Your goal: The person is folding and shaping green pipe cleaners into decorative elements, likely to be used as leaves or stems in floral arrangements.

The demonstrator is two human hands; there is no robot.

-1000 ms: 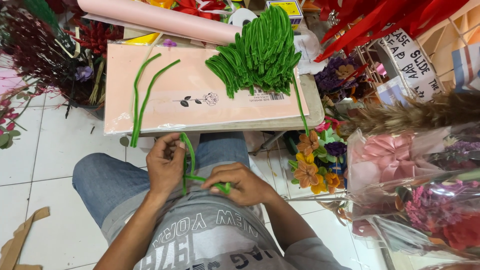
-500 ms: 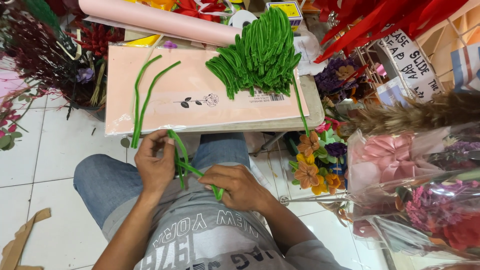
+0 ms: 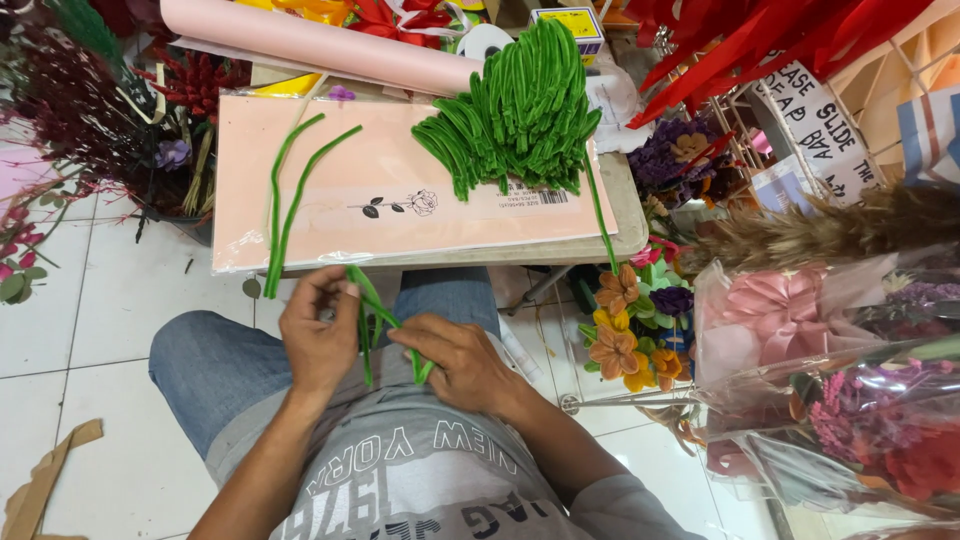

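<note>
While both hands pinch it over the lap, the left hand (image 3: 318, 340) and right hand (image 3: 462, 362) bend a fuzzy green chenille stem (image 3: 385, 320), spare green stems heaped (image 3: 515, 105) at one o'clock within reach

White floor tiles (image 3: 90, 330) gleam under even light, with a brown cardboard scrap (image 3: 40, 480) at the lower left. A small table (image 3: 625, 215) stands in the middle, edge just showing. Dark red dried flowers (image 3: 90, 110) crowd the left, cellophane-wrapped bouquets (image 3: 840, 400) the right, and possibly a wire rack (image 3: 900, 90) behind.
</note>
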